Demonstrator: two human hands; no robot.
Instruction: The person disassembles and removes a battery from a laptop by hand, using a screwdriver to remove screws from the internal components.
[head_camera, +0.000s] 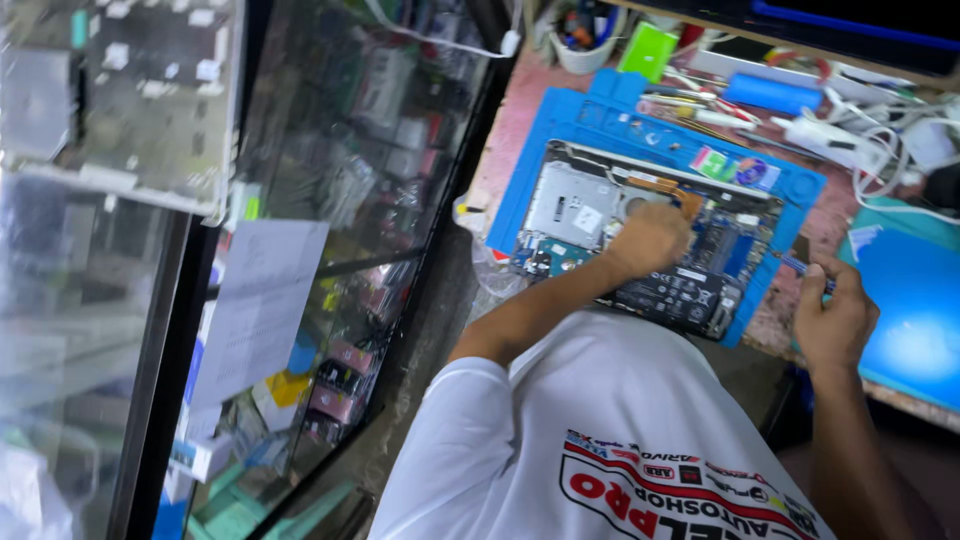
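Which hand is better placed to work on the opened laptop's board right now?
Probably the left hand: it already rests on the opened laptop lying on the blue mat. The right hand sits off the mat's right edge, fingers closed on a thin screwdriver, so it would have to reach over.

The soft rubber work mat (570, 125) is bright blue. The open laptop's inside (640, 240) is silver, black and blue. The speckled stone tabletop (520, 110) is pink. The person's shirt (600, 430) is white with red and black print.
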